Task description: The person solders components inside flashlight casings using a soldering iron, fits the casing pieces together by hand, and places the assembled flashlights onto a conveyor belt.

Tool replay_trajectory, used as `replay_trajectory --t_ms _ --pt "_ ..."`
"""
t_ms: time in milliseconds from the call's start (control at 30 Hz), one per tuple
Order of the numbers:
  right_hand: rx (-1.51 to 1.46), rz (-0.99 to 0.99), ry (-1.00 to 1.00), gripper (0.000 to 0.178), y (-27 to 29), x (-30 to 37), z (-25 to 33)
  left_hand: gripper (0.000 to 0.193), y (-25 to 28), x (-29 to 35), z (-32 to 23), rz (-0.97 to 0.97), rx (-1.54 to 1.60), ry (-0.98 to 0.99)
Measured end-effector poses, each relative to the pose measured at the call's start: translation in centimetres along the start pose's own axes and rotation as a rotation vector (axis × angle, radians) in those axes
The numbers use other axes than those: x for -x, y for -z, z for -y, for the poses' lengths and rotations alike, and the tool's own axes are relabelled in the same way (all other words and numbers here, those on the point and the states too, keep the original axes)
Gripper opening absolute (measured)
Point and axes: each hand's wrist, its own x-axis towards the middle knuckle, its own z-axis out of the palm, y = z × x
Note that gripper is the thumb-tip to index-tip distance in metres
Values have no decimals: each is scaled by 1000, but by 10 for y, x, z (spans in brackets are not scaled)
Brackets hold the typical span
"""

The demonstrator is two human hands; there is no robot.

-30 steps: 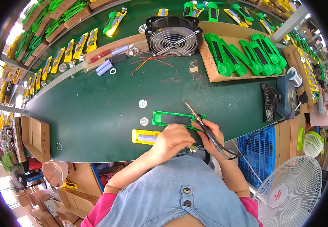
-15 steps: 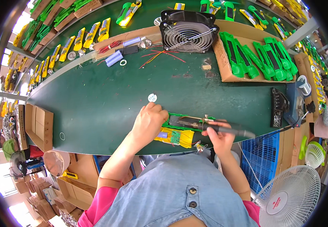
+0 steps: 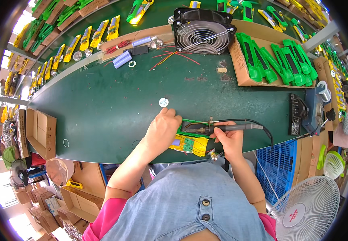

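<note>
My right hand point(image 3: 229, 141) is closed round the dark handle of a soldering iron point(image 3: 238, 127); its metal tip points left over the dark inside of a green plastic casing point(image 3: 194, 121). At the casing's left end my left hand point(image 3: 162, 127) has its fingers curled on it, hiding that end. Alongside, on the side nearer me, lies a yellow casing half point(image 3: 201, 148) with a green circuit board point(image 3: 188, 144), thin wires and part of a purple battery point(image 3: 176, 142). A small lamp part point(image 3: 214, 154) sits by its right end. Just beyond my left fingertips is a round white sticker point(image 3: 164, 102).
A black fan point(image 3: 203, 32) stands at the back, left of a cardboard box point(image 3: 244, 80) of green casings. Batteries point(image 3: 121, 59) and loose wires point(image 3: 170, 58) lie left of it. At right are a soldering station point(image 3: 312, 108) and solder spool point(image 3: 323, 91); at left, an open carton point(image 3: 41, 132).
The soldering iron's handle has swung from slanting toward me to nearly level, and its cable now shows. My left hand stays on the green casing. The whole view has shifted slightly.
</note>
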Motion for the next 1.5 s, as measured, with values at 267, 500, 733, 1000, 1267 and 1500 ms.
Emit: replay_trajectory --t_ms 267,500,733,1000,1267,1500 --pt "25 59 27 15 5 1 -1 4 2 -2 -3 13 -47 6" --pt "3 -73 302 16 11 18 0 4 3 -3 -7 -6 -92 0" --pt "788 -30 662 32 40 29 11 3 3 -1 -10 -8 -142 6" --pt "771 54 551 50 44 22 3 3 2 -1 -8 -56 -154 -9" --pt "709 37 551 50 43 21 4 2 23 -5 -21 -164 -92 -99" --pt "741 49 551 53 44 20 5 18 -5 1 -46 -66 21 -243"
